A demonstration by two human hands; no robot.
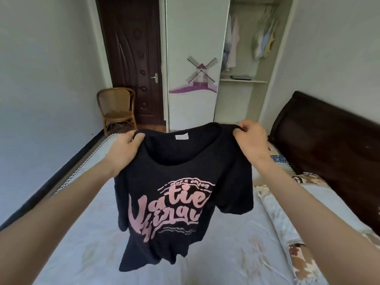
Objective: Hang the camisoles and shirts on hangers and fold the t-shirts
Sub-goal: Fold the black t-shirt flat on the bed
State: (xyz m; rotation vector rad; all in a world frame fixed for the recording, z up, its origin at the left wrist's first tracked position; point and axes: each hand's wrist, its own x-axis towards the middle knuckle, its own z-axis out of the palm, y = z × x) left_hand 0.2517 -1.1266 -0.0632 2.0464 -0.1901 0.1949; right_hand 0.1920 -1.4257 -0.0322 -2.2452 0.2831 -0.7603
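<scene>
Outstretched left hand [125,150], right hand [249,140], pinching t-shirt [181,194] shoulders

Soft even daylight, no glare; wide-angle warp at edges, slight blur.

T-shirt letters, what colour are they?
Pink, on the black t-shirt both hands hold up; the head view shows it.

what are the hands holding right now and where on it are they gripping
Both hands hold one black t-shirt up above the bed: the left hand pinches one shoulder, the right hand the other.
</scene>
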